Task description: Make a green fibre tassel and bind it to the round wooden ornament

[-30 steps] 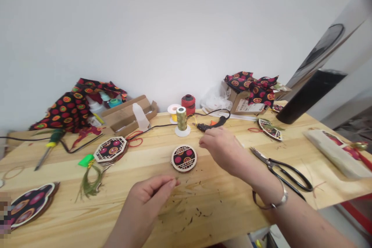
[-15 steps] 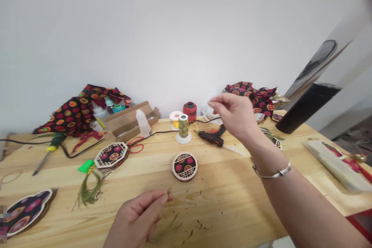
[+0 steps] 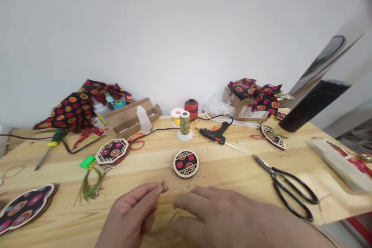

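Note:
My left hand (image 3: 132, 209) is closed in a pinch, with a small tuft of olive-green thread (image 3: 163, 182) showing at its fingertips. Beside it, my right hand (image 3: 221, 217) is low over the table, slightly blurred, its thumb and fingers apart; faint green strands hang near them. Just beyond both hands lies a round wooden-framed ornament (image 3: 186, 164) with dark patterned fabric inside. Behind that stands a spool of olive-green thread (image 3: 185, 124). Black-handled scissors (image 3: 276, 174) lie open to the right of my right hand.
A glue gun (image 3: 215, 133) with a white stick lies behind the scissors. At left are an octagonal ornament (image 3: 112, 152), a green tassel (image 3: 90, 186) and a screwdriver (image 3: 48, 150). A black roll (image 3: 315, 104) leans at right; a cardboard box (image 3: 130, 120) stands along the wall.
My right hand has come down from its raised position over the glue gun to beside my left hand, uncovering the scissors. The left hand keeps its pinch.

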The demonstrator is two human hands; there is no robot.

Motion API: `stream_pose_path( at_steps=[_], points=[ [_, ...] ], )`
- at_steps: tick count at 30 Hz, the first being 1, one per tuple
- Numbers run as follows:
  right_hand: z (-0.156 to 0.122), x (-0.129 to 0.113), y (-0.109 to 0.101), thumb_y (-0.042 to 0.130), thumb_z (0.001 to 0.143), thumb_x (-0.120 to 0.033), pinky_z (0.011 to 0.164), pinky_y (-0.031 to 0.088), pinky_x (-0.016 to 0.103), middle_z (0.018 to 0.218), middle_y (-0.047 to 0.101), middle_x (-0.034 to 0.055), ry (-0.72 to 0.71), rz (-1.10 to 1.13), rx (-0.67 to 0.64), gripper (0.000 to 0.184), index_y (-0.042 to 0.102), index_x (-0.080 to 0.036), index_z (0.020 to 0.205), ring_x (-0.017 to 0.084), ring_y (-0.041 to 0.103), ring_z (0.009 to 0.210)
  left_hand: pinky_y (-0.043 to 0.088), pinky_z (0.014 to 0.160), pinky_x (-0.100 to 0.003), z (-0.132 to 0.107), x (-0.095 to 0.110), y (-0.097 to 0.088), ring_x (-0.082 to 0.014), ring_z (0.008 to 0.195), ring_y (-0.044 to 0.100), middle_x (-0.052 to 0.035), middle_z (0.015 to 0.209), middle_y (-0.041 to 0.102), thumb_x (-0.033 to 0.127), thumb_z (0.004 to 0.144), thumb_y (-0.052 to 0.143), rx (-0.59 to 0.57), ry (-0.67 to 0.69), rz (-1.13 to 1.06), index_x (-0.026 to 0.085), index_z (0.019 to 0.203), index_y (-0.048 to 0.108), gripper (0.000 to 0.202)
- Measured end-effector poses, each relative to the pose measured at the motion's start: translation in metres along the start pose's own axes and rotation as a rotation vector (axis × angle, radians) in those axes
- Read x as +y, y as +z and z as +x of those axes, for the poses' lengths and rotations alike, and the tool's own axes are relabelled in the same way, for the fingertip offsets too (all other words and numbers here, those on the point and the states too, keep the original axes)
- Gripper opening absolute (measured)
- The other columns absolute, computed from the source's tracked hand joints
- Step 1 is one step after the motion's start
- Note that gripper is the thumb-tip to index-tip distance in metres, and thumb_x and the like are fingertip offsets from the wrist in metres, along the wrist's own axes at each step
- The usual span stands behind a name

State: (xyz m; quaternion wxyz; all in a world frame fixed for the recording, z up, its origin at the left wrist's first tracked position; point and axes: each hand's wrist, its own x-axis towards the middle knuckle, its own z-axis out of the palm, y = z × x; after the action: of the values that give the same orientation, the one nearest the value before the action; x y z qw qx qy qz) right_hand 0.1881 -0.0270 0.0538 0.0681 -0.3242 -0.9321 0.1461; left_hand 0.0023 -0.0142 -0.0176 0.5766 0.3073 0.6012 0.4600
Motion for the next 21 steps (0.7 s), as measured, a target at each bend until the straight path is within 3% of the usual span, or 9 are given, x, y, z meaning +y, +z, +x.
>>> stream_pose_path(
  at_steps=[2,5,7,10,12,15,21],
  points=[
    [-0.009,0.01,0.016,0.061,0.077,-0.012,0.069,0.049,0.027,0.098,0.066,0.0072,0.09,-0.036,-0.018,0.026,0.064,-0.02,0.102,0.021,0.062,0.084,0.02,0.037,-0.016,0.002,-0.001,-0.002,-0.0046,0.04,0.024,0.007,0.043,0.038,0.032,0.054,0.077,-0.056,-0.049,-0.048,0.014,0.066,0.072,0.022],
    [-0.023,0.037,0.033,0.056,0.073,-0.004,0.072,0.046,0.028,0.095,0.066,0.0055,0.367,-0.006,-0.011,0.03,0.064,-0.021,0.097,0.02,0.062,0.085,0.02,0.037,-0.014,0.006,-0.003,-0.005,-0.004,0.041,0.025,0.0069,0.043,0.04,0.031,0.052,0.079,-0.063,-0.053,-0.077,0.013,0.071,0.073,0.027],
    [-0.032,0.059,0.039,0.052,0.077,-0.007,0.067,0.045,0.029,0.083,0.066,0.0055,0.615,-0.055,-0.012,0.018,0.065,-0.019,0.081,0.02,0.062,0.075,0.02,0.037,-0.014,0.007,-0.005,-0.006,-0.0038,0.041,0.024,0.0072,0.043,0.039,0.031,0.052,0.08,-0.061,-0.058,-0.086,0.012,0.071,0.073,0.028],
    [-0.041,0.092,0.046,0.045,0.085,-0.013,0.066,0.044,0.031,0.079,0.064,0.0097,0.852,-0.231,0.088,0.023,0.064,-0.015,0.073,0.022,0.059,0.074,0.02,0.037,-0.014,0.007,-0.008,-0.003,-0.0035,0.04,0.024,0.0069,0.044,0.04,0.033,0.052,0.08,-0.076,-0.072,-0.092,0.012,0.072,0.073,0.029],
    [-0.045,0.111,0.049,0.046,0.084,-0.01,0.073,0.043,0.033,0.089,0.063,0.0142,0.863,-0.349,0.196,0.019,0.065,-0.011,0.085,0.026,0.057,0.086,0.02,0.038,-0.014,0.007,-0.009,-0.001,-0.0036,0.041,0.026,0.0063,0.046,0.042,0.033,0.053,0.079,-0.075,-0.074,-0.089,0.013,0.071,0.073,0.027],
    [-0.041,0.129,0.05,0.048,0.082,-0.009,0.078,0.041,0.037,0.094,0.061,0.0183,0.815,-0.411,0.247,0.02,0.064,-0.007,0.095,0.029,0.053,0.091,0.021,0.037,-0.014,0.008,-0.011,0.001,-0.0038,0.041,0.026,0.0064,0.045,0.042,0.033,0.054,0.079,-0.064,-0.077,-0.078,0.014,0.07,0.073,0.026],
    [-0.002,0.149,0.041,0.052,0.084,-0.019,0.086,0.038,0.035,0.115,0.057,0.014,0.659,-0.364,0.291,0.039,0.05,-0.01,0.121,0.027,0.045,0.102,0.019,0.037,-0.015,0.007,-0.009,0.007,-0.0041,0.039,0.024,0.0059,0.043,0.042,0.036,0.051,0.079,-0.059,-0.085,-0.048,0.013,0.067,0.072,0.029]
  ],
)
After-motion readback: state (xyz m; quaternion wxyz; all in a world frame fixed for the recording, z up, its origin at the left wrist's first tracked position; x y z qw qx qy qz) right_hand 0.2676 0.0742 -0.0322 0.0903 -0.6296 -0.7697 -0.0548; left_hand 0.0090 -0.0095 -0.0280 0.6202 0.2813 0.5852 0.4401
